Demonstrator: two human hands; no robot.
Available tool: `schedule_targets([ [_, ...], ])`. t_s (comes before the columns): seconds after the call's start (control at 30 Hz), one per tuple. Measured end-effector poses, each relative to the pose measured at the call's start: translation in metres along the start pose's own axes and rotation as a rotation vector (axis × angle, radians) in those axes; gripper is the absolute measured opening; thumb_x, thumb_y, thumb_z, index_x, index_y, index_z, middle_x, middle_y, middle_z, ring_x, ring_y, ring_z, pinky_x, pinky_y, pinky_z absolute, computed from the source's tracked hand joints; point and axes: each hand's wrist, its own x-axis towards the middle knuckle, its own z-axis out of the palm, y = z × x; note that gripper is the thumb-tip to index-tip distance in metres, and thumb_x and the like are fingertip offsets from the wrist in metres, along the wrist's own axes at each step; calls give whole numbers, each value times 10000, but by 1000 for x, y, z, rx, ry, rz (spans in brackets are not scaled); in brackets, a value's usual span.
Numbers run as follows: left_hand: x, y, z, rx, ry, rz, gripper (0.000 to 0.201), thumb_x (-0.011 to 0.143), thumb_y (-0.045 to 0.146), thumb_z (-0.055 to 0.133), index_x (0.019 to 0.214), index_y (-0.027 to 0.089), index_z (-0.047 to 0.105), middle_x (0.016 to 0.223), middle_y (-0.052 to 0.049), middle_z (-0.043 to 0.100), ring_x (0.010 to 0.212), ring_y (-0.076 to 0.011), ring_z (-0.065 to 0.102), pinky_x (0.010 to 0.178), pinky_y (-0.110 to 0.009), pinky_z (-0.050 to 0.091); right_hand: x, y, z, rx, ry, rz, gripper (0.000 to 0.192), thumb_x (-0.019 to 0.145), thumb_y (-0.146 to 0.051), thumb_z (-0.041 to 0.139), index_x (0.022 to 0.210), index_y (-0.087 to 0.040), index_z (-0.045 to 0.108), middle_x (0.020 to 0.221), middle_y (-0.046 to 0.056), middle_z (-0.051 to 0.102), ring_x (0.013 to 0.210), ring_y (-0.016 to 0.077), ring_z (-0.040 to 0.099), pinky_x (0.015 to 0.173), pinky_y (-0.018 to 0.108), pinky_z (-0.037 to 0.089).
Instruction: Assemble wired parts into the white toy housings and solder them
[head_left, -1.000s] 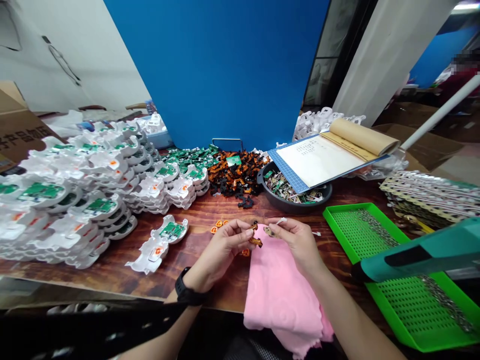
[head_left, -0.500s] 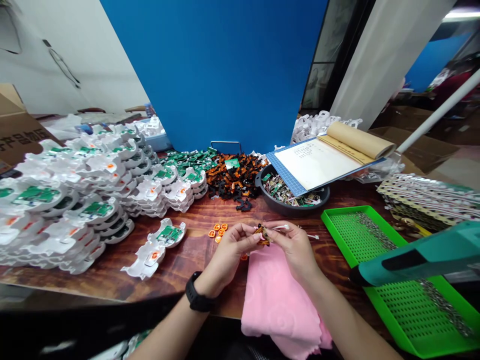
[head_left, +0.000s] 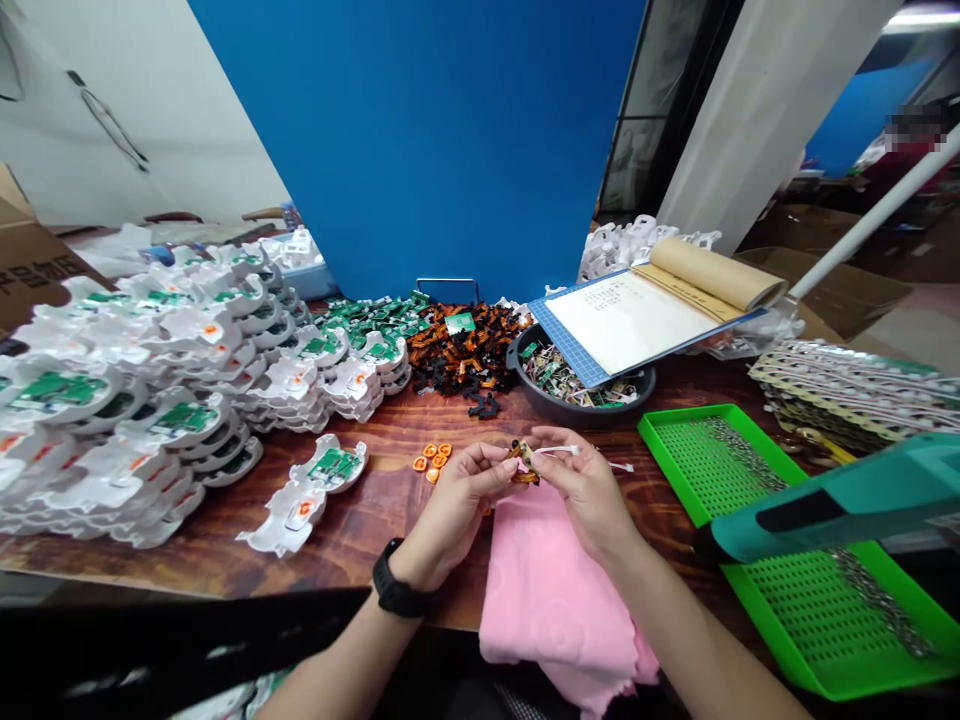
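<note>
Both hands meet above the top edge of a folded pink cloth. Between the fingertips of my left hand is a small orange-and-black plastic part. My right hand pinches a small board with white wires against that part; the fingers hide most of the board. White connectors on the wire ends stick out to the right. Left of my hands lie several small orange rings. Farther left rests a white plastic shell holding a green circuit board.
Stacked white shells fill the left side. Behind my hands are a heap of orange-and-black parts and a dark basin of wired boards under a clipboard. A teal electric screwdriver extends over green trays with screws at right.
Both hands stay together over the cloth, with the orange-and-black part and the wired board tilted slightly differently between the fingers. The whole view has shifted a little.
</note>
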Motion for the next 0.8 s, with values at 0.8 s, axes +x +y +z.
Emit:
schedule_targets([
  [0.8, -6, 8, -1, 134, -23, 90, 304, 607, 223, 864, 729, 143, 597, 772, -21, 721, 697, -136, 678, 666, -228, 511, -3, -4, -3, -78, -10, 12, 343, 549, -283, 850, 814, -206, 647, 837, -16, 698, 755, 114, 634, 748, 251, 493],
])
